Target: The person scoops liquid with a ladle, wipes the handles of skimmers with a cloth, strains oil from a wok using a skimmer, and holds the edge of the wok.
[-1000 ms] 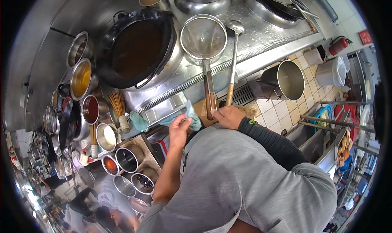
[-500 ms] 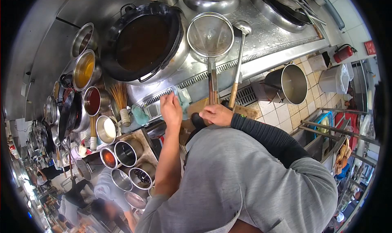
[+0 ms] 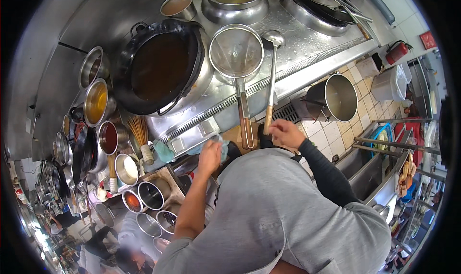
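Note:
My left hand [image 3: 209,160] is closed in front of my waist, near the stove's front edge. A thin teal cloth [image 3: 224,149] bunches out beyond its fingers. My right hand [image 3: 287,133] has its fingers loosely bent and apart, beside the wooden end of a ladle [image 3: 272,77]; whether the fingertips touch that handle I cannot tell. The ladle rests on the stove top, its bowl away from me. Left of it lies a round mesh strainer [image 3: 236,53], its handle toward me. A black wok [image 3: 126,77] of dark brown liquid sits farther left.
Metal bowls of sauces [image 3: 96,101], a bamboo brush [image 3: 139,132] and another teal cloth [image 3: 164,152] line the left. Several round pots [image 3: 152,195] stand near my left arm. A tall steel pot [image 3: 341,99] is at right, above the tiled floor [image 3: 331,132]. Another person [image 3: 129,247] is at lower left.
My left hand has drawn in toward my waist, with the teal cloth. The right hand has moved right, from near the strainer's handle to the ladle's end. The whole view has shifted slightly.

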The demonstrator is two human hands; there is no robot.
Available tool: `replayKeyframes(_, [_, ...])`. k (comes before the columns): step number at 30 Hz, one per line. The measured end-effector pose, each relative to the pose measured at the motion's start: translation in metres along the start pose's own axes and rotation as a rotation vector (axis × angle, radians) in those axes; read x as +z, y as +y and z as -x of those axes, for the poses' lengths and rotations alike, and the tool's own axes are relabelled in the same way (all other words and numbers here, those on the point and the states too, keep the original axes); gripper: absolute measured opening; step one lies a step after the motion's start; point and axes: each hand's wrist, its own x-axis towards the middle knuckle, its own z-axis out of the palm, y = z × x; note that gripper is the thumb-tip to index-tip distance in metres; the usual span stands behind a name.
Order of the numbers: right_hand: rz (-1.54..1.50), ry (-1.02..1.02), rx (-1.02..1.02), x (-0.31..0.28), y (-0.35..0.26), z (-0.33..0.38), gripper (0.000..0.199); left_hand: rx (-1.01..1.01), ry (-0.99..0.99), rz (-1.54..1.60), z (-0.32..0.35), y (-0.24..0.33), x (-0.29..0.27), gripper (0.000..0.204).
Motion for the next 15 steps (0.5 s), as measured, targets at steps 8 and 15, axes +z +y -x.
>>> replayKeyframes(8, [0.209, 0.242, 0.401, -0.071, 0.132, 0.036, 0.026, -0.468, -0.174, 0.095, 0.082, -0.082, 0.035, 0.016])
replayKeyframes(15, [0.109, 0.215, 0.652, -0.033, 0.212, 0.039, 0.032, -0.578, -0.073, -0.044, 0.110, -0.141, 0.063, 0.027])
